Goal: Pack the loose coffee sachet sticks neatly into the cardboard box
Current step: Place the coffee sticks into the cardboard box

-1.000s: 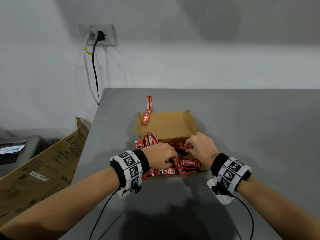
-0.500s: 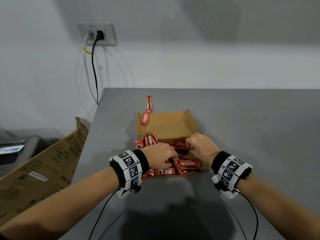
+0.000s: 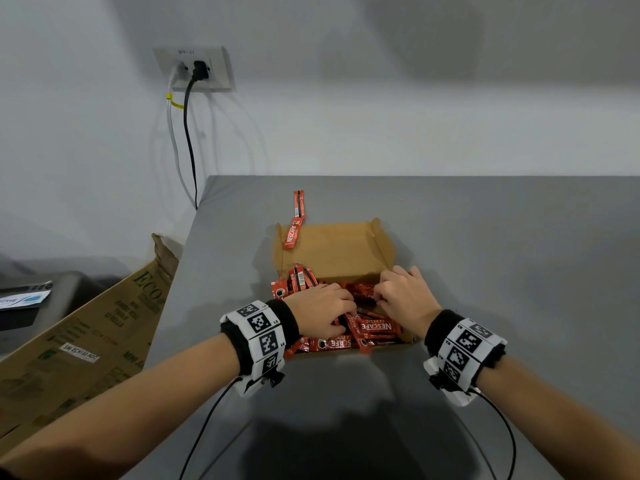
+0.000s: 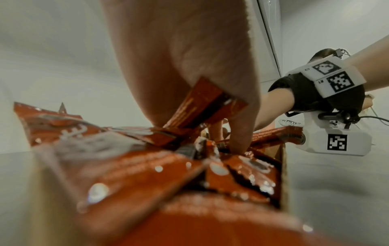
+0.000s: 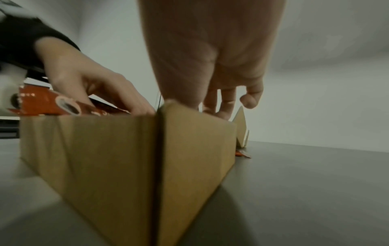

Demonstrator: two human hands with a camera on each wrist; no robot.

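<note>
An open cardboard box [image 3: 336, 251] sits mid-table with its lid folded back. Red coffee sachets [image 3: 375, 329] lie heaped in its near half, some poking over the left wall. My left hand [image 3: 341, 315] reaches into the heap, with one sachet [image 4: 206, 106] caught between thumb and fingers. My right hand [image 3: 379, 296] curls its fingers onto sachets near the box's right wall [image 5: 105, 149]; its fingertips are hidden behind that wall. One loose sachet [image 3: 293, 233] leans on the lid's far left corner, and another [image 3: 299, 202] lies on the table behind it.
The grey table [image 3: 485, 271] stretches right and far of the box. Its left edge drops to a large flattened carton [image 3: 86, 341] leaning alongside. Cables hang from a wall socket [image 3: 194, 69] at the back left. Wrist-camera cords trail off the near edge.
Both hands stay in the box. The right hand has shifted slightly right and deeper among the sachets; the left hand has barely moved.
</note>
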